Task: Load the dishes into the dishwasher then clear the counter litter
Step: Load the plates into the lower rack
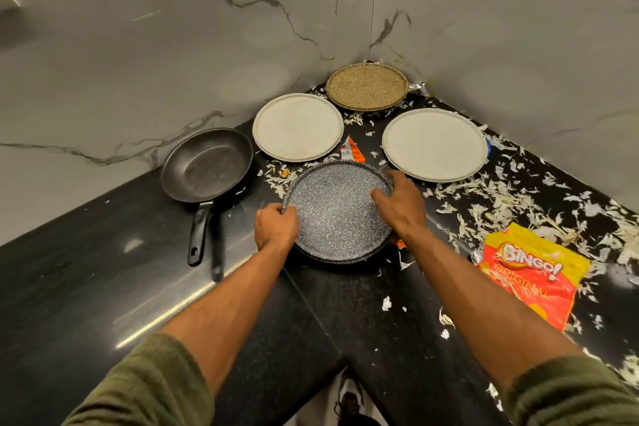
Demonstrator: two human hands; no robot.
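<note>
A grey speckled plate (333, 211) lies in the counter's corner, on top of another dark plate whose rim shows beneath it. My left hand (275, 226) grips its left rim and my right hand (401, 202) grips its right rim. Behind it lie two white plates (297, 126) (435, 144) and a brown speckled plate (367, 86) in the far corner. A black frying pan (206, 164) sits at the left, handle toward me. A red and yellow Bingo chip bag (532, 273) lies at the right among white peel scraps (484, 197).
A small orange wrapper (352, 150) lies between the white plates. The black counter (103, 270) forms an L along marble walls (173, 45). Foil scraps sit behind the brown plate. Floor and a shoe show below the counter's inner corner.
</note>
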